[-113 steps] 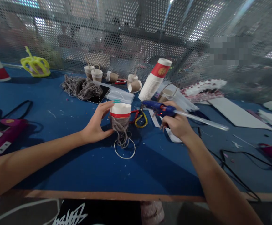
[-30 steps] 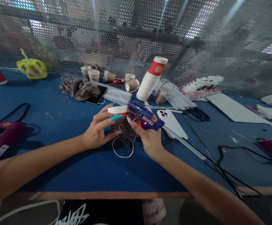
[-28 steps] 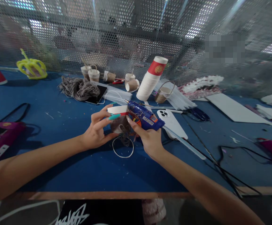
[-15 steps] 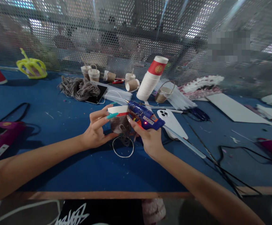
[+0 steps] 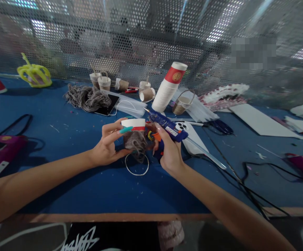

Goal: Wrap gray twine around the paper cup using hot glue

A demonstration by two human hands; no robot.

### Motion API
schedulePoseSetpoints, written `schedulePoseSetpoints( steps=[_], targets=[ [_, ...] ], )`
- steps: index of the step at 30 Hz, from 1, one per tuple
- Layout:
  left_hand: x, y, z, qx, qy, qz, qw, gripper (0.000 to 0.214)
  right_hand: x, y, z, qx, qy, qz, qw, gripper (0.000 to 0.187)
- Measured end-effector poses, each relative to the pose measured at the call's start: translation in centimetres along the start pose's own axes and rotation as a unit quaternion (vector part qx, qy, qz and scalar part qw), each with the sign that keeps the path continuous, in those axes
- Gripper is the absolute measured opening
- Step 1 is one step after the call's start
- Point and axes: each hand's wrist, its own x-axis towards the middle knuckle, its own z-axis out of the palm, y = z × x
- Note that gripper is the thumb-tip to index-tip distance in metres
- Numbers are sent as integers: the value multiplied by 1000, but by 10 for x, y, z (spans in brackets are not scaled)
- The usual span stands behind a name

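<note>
My left hand (image 5: 109, 141) is closed around a paper cup (image 5: 133, 123) with a white and red band on top and grey-brown yarn wrapped round its lower part. Loose yarn (image 5: 138, 143) hangs at the cup's front. My right hand (image 5: 171, 153) grips a blue hot glue gun (image 5: 164, 122), its nozzle pointing up and left, just beyond the cup's right side. A clear glue stick (image 5: 211, 159) juts from the gun's rear. Below the cup, a thin white ring (image 5: 137, 175) lies on the blue table. The fingers behind the cup are hidden.
A leaning stack of paper cups (image 5: 167, 89) stands behind the gun, near a white phone (image 5: 193, 139). A grey yarn bundle (image 5: 85, 98) lies at back left. Purple glue guns (image 5: 7, 153) rest at both sides, and black cables (image 5: 253, 195) cross the right. A mesh panel (image 5: 141, 42) closes off the back.
The glue gun has moved right and slightly down, away from the cup's rim. My right thumb now lies higher along the gun. The cup has shifted slightly right in my left hand.
</note>
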Motion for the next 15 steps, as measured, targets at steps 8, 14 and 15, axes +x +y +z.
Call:
schedulePoseSetpoints(
  steps=[8,14,15],
  targets=[
    [-8,-3,-2,-34,-17,-55,998,81,-2,-1,0,14,-54,58,997,40],
    [-4,-5,-2,-22,-4,-51,998,79,-6,-3,0,42,-52,72,995,33],
    [-4,-5,-2,-12,-6,-47,999,78,-6,-3,0,47,-57,73,995,33]
  ],
)
